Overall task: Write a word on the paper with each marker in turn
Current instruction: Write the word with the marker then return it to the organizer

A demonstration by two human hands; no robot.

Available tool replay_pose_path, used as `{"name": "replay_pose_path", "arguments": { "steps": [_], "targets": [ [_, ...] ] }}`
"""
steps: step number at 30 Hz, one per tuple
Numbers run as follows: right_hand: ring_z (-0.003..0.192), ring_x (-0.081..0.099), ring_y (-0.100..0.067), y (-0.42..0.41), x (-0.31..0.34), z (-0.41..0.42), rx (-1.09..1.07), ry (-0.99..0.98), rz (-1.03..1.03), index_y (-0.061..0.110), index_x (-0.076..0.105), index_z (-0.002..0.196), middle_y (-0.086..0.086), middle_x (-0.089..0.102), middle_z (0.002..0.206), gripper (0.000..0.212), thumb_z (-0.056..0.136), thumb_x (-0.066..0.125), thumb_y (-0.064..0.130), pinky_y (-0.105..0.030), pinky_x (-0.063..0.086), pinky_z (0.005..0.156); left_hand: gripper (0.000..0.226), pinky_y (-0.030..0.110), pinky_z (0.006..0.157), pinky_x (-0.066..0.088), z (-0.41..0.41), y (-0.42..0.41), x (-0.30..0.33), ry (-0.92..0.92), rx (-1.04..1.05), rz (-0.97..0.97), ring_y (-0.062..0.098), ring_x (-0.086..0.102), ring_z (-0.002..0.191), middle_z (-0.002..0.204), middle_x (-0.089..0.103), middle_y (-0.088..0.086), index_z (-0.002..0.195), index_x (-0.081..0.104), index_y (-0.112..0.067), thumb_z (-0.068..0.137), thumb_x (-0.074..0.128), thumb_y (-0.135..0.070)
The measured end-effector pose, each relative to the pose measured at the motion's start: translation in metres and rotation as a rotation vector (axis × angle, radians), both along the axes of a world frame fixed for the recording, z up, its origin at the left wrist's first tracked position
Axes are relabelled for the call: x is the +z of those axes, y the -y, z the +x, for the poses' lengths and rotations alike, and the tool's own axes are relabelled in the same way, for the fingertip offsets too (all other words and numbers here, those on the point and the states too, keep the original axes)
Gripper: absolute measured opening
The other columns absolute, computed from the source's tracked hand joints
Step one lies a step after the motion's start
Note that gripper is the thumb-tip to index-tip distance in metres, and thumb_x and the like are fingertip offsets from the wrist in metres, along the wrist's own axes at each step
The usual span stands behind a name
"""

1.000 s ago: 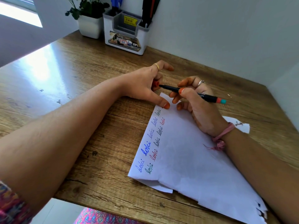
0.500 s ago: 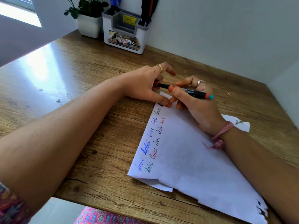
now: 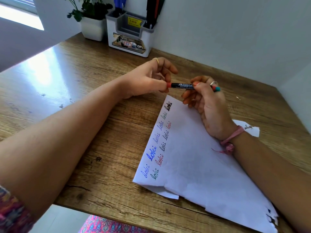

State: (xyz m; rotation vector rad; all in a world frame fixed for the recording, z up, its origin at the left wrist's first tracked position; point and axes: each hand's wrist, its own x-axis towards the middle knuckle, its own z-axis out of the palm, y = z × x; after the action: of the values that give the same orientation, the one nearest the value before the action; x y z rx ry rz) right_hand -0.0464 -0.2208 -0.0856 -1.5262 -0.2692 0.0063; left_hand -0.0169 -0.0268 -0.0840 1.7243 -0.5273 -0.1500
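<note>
black marker [image 3: 182, 85], red cap [image 3: 168, 84], teal end. white paper [image 3: 193, 158]: blue, red, green, black words. brown woodgrain desk [image 3: 84, 84]. pink wristband [image 3: 231, 137].

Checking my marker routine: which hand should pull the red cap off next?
Probably the left hand: its fingertips already pinch the red cap, while the right hand grips the black marker barrel.

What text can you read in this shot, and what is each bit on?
"loki": handwritten repeatedly in blue, green, black and red on the paper.
"FABER-CA…": on the marker barrel held between the left hand and right hand; the line below is too small.
"42" and "OPE…": label on the white desk organizer.
Yellow sticker: a price, too blurred to read.
</note>
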Motion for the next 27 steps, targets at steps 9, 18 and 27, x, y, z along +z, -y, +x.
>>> {"name": "replay_pose_path", "arguments": {
  "steps": [9,18,27],
  "targets": [
    [0.068,0.066,-0.010,0.004,0.001,0.002,-0.094,0.010,0.082,0.014,0.067,0.081,-0.001,0.071,0.071,0.007,0.081,0.070,0.007,-0.019,0.049,0.060,0.049,0.028,0.074,0.058,0.001,-0.010,0.005,-0.228,0.061,-0.329,0.021,0.072,0.086,0.086,0.073,0.005,0.115,0.053,-0.008,0.069,0.068,0.000],
    [0.080,0.072,-0.020,0.002,-0.005,0.003,-0.119,0.037,-0.056,0.014,0.070,0.086,-0.009,0.074,0.084,0.010,0.079,0.073,0.008,-0.022,0.054,0.069,0.024,0.023,0.065,0.057,0.008,-0.012,0.003,-0.371,0.098,-0.271,0.019,0.073,0.081,0.083,0.074,0.007,0.102,0.058,-0.004,0.080,0.061,0.007],
    [0.071,0.067,-0.011,-0.001,-0.007,0.003,-0.098,0.106,-0.194,0.018,0.063,0.090,-0.007,0.072,0.082,0.009,0.085,0.068,0.012,-0.022,0.053,0.070,0.030,0.024,0.068,0.058,0.006,-0.014,0.006,-0.360,0.130,-0.311,0.018,0.072,0.083,0.084,0.074,0.006,0.106,0.057,-0.006,0.080,0.061,0.007]
  ]
}}
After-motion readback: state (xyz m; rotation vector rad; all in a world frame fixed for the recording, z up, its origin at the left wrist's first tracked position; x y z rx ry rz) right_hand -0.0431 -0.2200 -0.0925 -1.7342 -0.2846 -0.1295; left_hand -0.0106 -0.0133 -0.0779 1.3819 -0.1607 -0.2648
